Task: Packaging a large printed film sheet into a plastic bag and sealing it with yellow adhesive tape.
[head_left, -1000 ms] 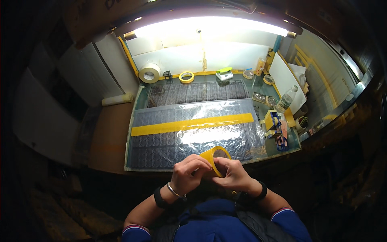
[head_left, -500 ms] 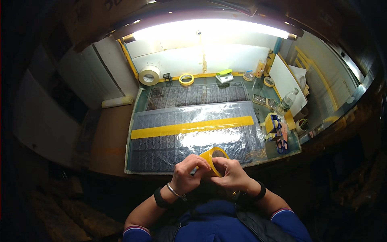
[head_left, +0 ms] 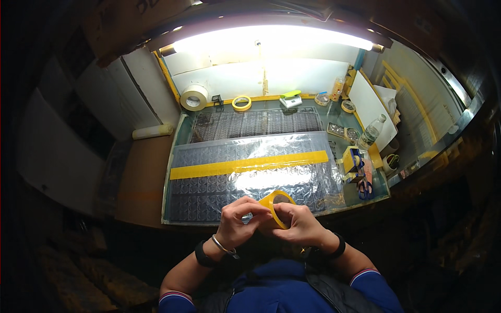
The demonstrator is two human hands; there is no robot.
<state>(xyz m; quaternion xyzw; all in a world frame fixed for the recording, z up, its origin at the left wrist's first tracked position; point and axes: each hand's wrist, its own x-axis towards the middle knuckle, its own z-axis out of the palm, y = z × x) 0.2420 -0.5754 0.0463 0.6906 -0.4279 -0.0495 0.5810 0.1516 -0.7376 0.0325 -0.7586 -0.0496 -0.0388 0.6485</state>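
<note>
My right hand (head_left: 301, 223) grips a roll of yellow adhesive tape (head_left: 267, 198) above the table's front edge, its thumb reaching into the core. At the roll's left side my left hand (head_left: 237, 221) is closed, thumb and fingertips pinched together against the tape. Whether a loose end lies between those fingertips is too small to tell. Beyond both hands lies a glossy clear plastic sheet (head_left: 209, 186) over rows of round shapes. A long yellow tape strip (head_left: 250, 164) runs across it from left to right, tilting slightly up to the right.
Along the back stand a wide white tape roll (head_left: 194, 97), a yellow tape roll (head_left: 241, 103) and a white-and-green device (head_left: 290, 99). A clear bottle (head_left: 372, 130), a tape dispenser (head_left: 352, 160) and blue-handled scissors (head_left: 365, 190) occupy the right side. A lit tube (head_left: 271, 39) hangs above.
My left hand has shifted slightly left and up, its fingers still at the roll. The roll and my right hand have hardly moved.
</note>
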